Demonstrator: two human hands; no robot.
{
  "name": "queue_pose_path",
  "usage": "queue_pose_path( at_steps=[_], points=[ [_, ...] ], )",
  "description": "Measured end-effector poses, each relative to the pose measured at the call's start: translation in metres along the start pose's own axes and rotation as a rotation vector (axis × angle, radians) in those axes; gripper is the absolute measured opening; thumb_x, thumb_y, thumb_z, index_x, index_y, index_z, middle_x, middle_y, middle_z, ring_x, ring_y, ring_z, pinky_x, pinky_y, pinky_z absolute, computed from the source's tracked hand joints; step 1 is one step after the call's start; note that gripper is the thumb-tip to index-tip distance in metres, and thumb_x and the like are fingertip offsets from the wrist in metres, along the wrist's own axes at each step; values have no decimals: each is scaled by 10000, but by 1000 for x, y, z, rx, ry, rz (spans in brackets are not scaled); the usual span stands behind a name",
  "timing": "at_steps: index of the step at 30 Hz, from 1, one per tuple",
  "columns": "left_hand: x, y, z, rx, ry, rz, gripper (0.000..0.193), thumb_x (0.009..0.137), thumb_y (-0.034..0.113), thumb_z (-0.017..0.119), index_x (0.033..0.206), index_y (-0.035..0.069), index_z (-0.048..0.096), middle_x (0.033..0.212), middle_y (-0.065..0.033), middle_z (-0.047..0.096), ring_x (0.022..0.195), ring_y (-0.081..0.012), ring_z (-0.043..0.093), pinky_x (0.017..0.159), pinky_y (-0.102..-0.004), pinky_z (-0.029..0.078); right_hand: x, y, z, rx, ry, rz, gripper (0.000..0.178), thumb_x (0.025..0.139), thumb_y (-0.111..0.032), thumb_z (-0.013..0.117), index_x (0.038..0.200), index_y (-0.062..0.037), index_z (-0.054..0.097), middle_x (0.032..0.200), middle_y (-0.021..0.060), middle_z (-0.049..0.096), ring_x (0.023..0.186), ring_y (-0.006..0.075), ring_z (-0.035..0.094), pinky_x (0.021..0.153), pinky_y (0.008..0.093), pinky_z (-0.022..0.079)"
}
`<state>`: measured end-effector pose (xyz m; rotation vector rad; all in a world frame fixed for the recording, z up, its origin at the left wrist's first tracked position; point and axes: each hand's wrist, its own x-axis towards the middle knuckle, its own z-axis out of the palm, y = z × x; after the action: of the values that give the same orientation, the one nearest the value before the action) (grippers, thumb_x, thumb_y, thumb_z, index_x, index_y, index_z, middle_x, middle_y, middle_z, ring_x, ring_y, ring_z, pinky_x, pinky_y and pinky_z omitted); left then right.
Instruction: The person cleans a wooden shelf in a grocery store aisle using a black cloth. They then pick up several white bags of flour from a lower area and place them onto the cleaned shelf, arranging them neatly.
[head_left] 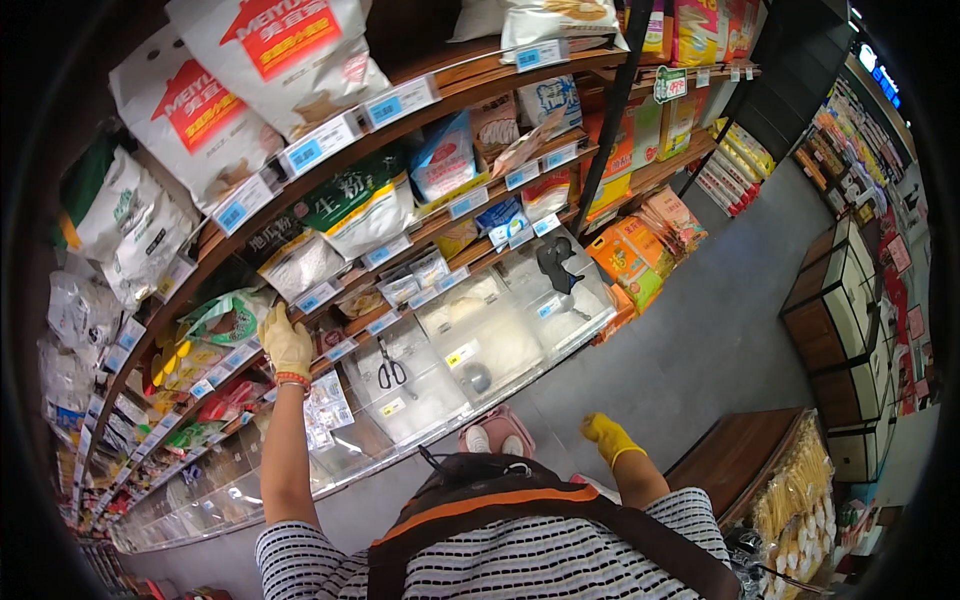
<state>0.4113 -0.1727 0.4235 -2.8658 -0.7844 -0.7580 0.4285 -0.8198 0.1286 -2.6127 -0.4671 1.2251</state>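
My left hand (pixel 287 346), in a pale yellow glove, reaches up to the shelf on the left. Its fingers are bent at the right end of a green and white bag (pixel 228 318); whatever lies under the fingertips is hidden. Just above that hand sits a white and dark bag of starch (pixel 302 264), with a larger green and white starch bag (pixel 360 205) beside it. Lower right, my right hand (pixel 609 438) hangs over the floor in a brighter yellow glove. Its fingers are curled, and nothing shows in them.
Clear-lidded bins (pixel 485 345) run along the shelf's foot, with black-handled scissors (pixel 391 372) and a black scoop (pixel 558 263) on them. A pink stool (pixel 532 421) stands by my feet. At right are a wooden display stand (pixel 738 455) and bundled dried goods (pixel 800 500).
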Motion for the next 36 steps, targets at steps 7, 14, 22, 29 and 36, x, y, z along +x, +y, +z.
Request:
queue_pose_path(
  at_steps=[7, 14, 22, 29, 36],
  points=[
    [-6, 4, -12, -6, -21, 0, 564, 763, 115, 650, 1301, 37, 500, 1286, -172, 541, 1237, -316, 476, 1099, -460, 273, 54, -21, -54, 439, 231, 123, 469, 802, -242, 659, 1223, -41, 612, 1079, 160, 684, 946, 269, 651, 842, 345, 509],
    [7, 16, 4, -14, -29, 82, 571, 787, 103, 641, 1330, 27, 484, 1282, -190, 544, 1221, -339, 484, 1097, -469, 283, 131, 10, -83, 654, 359, 111, 457, 808, -180, 701, 1231, -43, 596, 1194, 170, 631, 1070, 272, 611, 917, 335, 483],
    [-7, 6, 10, -4, -33, -53, 544, 827, 67, 626, 1333, -51, 463, 1334, -265, 481, 1259, -405, 433, 1093, -456, 310, 217, 1, -166, 172, 729, 25, 593, 757, -286, 726, 1285, -84, 545, 1237, 220, 584, 1098, 380, 578, 929, 433, 477],
    [-5, 10, 19, 63, -33, -108, 543, 851, 51, 620, 1356, -35, 441, 1363, -236, 460, 1278, -384, 420, 1085, -439, 318, 299, -36, -256, 79, 967, 21, 846, 679, -367, 793, 1390, -88, 430, 1394, 246, 432, 1246, 445, 426, 1055, 475, 351],
    [-7, 15, 28, 84, -12, -175, 550, 870, 33, 615, 1372, -37, 401, 1404, -214, 410, 1280, -343, 427, 1088, -406, 328, 361, -42, -317, 387, 750, 162, 1120, 582, -482, 867, 1503, -258, 271, 1581, 148, 160, 1425, 431, 179, 1124, 548, 240]
  ],
)
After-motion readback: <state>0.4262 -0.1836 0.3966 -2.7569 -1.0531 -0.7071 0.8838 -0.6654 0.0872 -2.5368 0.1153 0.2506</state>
